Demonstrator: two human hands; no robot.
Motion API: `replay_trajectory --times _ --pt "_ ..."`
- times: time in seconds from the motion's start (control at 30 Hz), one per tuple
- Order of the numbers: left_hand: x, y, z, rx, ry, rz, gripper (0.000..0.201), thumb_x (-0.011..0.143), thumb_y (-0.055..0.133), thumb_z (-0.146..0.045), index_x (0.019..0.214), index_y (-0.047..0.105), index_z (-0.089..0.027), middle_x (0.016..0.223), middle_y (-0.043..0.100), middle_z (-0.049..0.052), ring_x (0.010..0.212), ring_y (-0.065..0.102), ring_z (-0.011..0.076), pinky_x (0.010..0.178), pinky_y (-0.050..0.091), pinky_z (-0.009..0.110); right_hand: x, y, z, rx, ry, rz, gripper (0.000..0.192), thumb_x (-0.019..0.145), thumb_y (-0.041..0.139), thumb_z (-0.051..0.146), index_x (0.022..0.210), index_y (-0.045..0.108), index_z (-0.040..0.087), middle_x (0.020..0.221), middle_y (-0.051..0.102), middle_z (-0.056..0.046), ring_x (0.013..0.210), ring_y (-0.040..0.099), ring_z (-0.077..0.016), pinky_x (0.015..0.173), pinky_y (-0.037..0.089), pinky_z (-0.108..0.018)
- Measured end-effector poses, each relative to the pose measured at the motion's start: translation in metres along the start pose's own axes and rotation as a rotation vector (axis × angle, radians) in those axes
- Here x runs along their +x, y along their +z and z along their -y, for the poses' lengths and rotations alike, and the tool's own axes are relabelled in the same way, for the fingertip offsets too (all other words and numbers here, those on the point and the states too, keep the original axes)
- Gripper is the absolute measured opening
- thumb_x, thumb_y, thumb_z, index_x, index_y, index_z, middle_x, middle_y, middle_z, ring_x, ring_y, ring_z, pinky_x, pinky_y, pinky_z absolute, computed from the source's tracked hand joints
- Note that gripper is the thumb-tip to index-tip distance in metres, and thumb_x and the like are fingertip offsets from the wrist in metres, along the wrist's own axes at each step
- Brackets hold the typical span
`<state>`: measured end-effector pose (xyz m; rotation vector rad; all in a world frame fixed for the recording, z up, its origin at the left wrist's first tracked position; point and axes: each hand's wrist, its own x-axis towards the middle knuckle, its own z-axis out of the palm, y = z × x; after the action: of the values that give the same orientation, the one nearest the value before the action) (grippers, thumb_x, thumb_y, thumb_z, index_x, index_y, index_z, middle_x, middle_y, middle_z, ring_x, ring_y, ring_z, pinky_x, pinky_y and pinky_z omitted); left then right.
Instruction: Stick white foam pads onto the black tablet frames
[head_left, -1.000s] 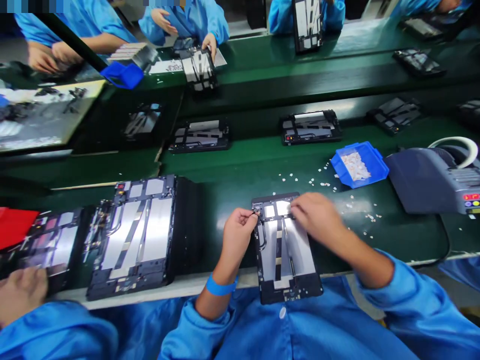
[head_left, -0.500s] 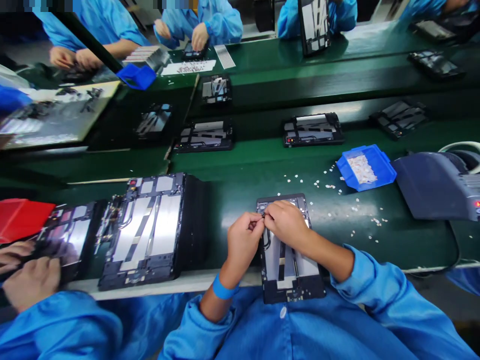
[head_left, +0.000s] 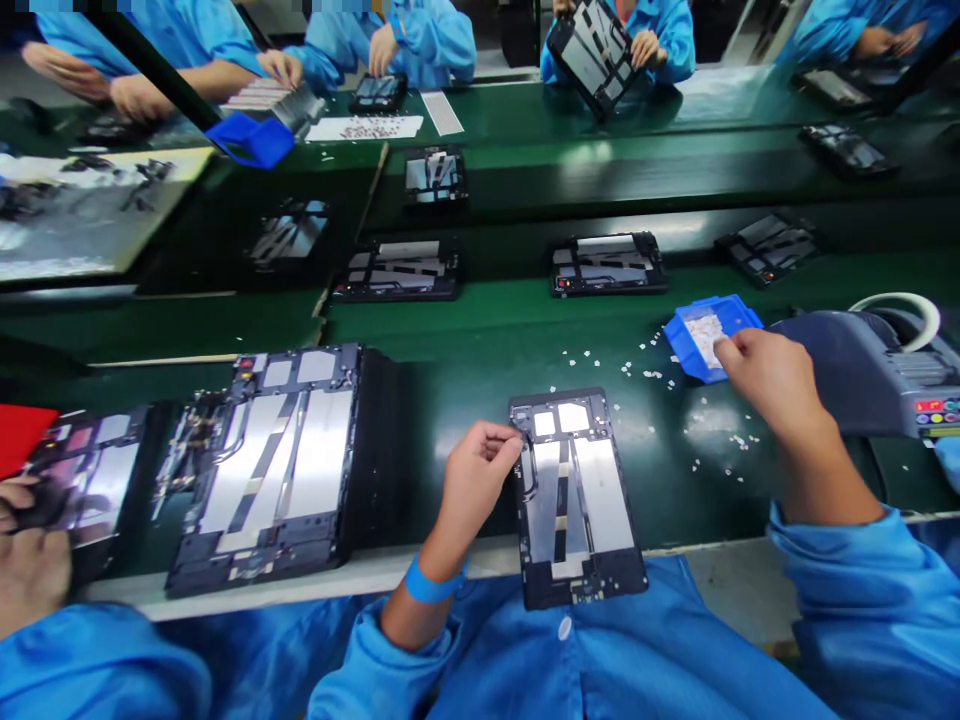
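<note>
A: Head view. Your open tablet chassis lies lengthwise at the near edge of the green bench, its near end hanging over the edge toward your lap. Metal plates and black flex strips face up.

B: Left hand?

A: Your left hand sits at the chassis's far-left corner, fingers curled, tips pinched at the frame edge by a black cable loop. Reads as a steadying grip, so the chassis doesn't slide. Can't tell if anything small is held between the tips.

B: Right?

A: Your right hand is well to the right, at the blue parts bin. Fingertips bunched over the pale bits inside. Whether they've closed on a piece, can't tell. The bin tilts its open side toward you, likely for easy picking.

B: Around that?

A: White flecks scattered on the bench between bin and chassis. Right of the bin, a grey tape dispenser with a white roll, coloured buttons on its near face.

B: Left side?

A: A stack of larger chassis near left, same face up. Beyond it another person's hand on a further unit, red tray at the edge.

B: Far?

A: More units spaced along the middle belt; across it, blue-sleeved workers handling theirs.
</note>
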<state>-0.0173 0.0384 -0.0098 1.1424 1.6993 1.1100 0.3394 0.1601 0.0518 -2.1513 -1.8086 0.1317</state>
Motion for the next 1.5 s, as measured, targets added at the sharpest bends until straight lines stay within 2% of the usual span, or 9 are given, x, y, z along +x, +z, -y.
replay_trajectory --times 0.1,0.2,0.33,0.43,0.57,1.07,1.3,1.4,1.5 --pt "0.002 -0.013 0.003 0.173 0.123 -0.066 0.016 0.088 0.065 -0.034 0.092 0.073 -0.020 0.080 0.073 0.003 0.071 0.065 0.0172 0.066 0.051 0.028 -0.017 0.006 0.019 0.174 -0.120 0.148 0.021 0.090 0.055 0.029 0.089 0.073 0.020 0.084 0.074 -0.008 0.075 0.065 -0.0219 0.068 0.043 -0.031" --pt "0.008 -0.020 0.006 0.398 0.302 -0.074 0.016 0.092 0.061 -0.028 0.098 0.074 -0.021 0.090 0.075 0.005 0.080 0.068 0.0197 0.075 0.053 0.032 -0.049 0.028 0.080 0.417 -0.295 0.370 0.021 0.092 0.056 0.029 0.094 0.076 0.022 0.089 0.077 -0.004 0.081 0.069 -0.0194 0.071 0.046 -0.028" --pt "0.013 -0.020 0.007 0.552 0.480 0.025 0.020 0.096 0.058 -0.022 0.107 0.074 -0.023 0.106 0.076 0.008 0.102 0.069 0.0253 0.094 0.053 0.040 -0.068 0.060 0.153 0.335 -0.421 0.584 0.022 0.094 0.061 0.033 0.084 0.078 0.021 0.081 0.077 -0.004 0.076 0.069 -0.0184 0.065 0.041 -0.026" --pt "0.010 -0.018 0.008 0.570 0.519 0.027 0.022 0.097 0.056 -0.020 0.110 0.073 -0.023 0.107 0.076 0.009 0.103 0.069 0.0258 0.096 0.053 0.041 -0.066 0.076 0.174 0.220 -0.466 0.621 0.027 0.093 0.061 0.032 0.076 0.078 0.020 0.076 0.076 -0.005 0.072 0.068 -0.0184 0.061 0.037 -0.027" --pt "0.005 -0.017 0.013 0.560 0.529 0.025 0.023 0.097 0.055 -0.019 0.112 0.072 -0.022 0.106 0.075 0.008 0.102 0.069 0.0249 0.094 0.053 0.040 -0.064 0.086 0.176 0.229 -0.450 0.670 0.025 0.090 0.058 0.024 0.078 0.079 0.020 0.071 0.075 -0.003 0.066 0.065 -0.0162 0.058 0.036 -0.026" --pt "0.010 -0.014 0.012 0.784 0.605 0.074 0.031 0.102 0.049 -0.020 0.125 0.070 -0.020 0.110 0.075 0.010 0.096 0.064 0.0256 0.086 0.049 0.039 -0.058 0.089 0.184 0.003 -0.542 0.634 0.025 0.091 0.061 0.031 0.079 0.080 0.020 0.080 0.078 -0.011 0.076 0.072 -0.0238 0.063 0.042 -0.029" --pt "0.011 -0.013 0.007 1.057 0.647 0.139 0.037 0.100 0.051 -0.016 0.131 0.068 -0.024 0.111 0.072 0.012 0.086 0.060 0.0259 0.072 0.045 0.039 -0.056 0.087 0.182 0.005 -0.570 0.663 0.028 0.094 0.062 0.037 0.078 0.078 0.020 0.080 0.076 -0.010 0.077 0.070 -0.0242 0.064 0.041 -0.030" --pt "0.004 -0.009 -0.005 1.221 0.635 0.186 0.042 0.098 0.052 -0.014 0.137 0.064 -0.023 0.108 0.070 0.014 0.082 0.059 0.0269 0.065 0.041 0.039 -0.060 0.085 0.167 0.112 -0.589 0.611 0.020 0.097 0.060 0.031 0.090 0.076 0.020 0.085 0.075 -0.006 0.078 0.067 -0.0205 0.067 0.040 -0.028" --pt "0.003 -0.006 -0.014 1.281 0.637 0.236 0.043 0.097 0.050 -0.013 0.137 0.063 -0.021 0.101 0.069 0.014 0.083 0.058 0.0278 0.065 0.041 0.039 -0.068 0.089 0.144 0.199 -0.728 0.487 0.022 0.101 0.054 0.021 0.111 0.073 0.020 0.099 0.072 -0.007 0.089 0.064 -0.0194 0.078 0.043 -0.028"
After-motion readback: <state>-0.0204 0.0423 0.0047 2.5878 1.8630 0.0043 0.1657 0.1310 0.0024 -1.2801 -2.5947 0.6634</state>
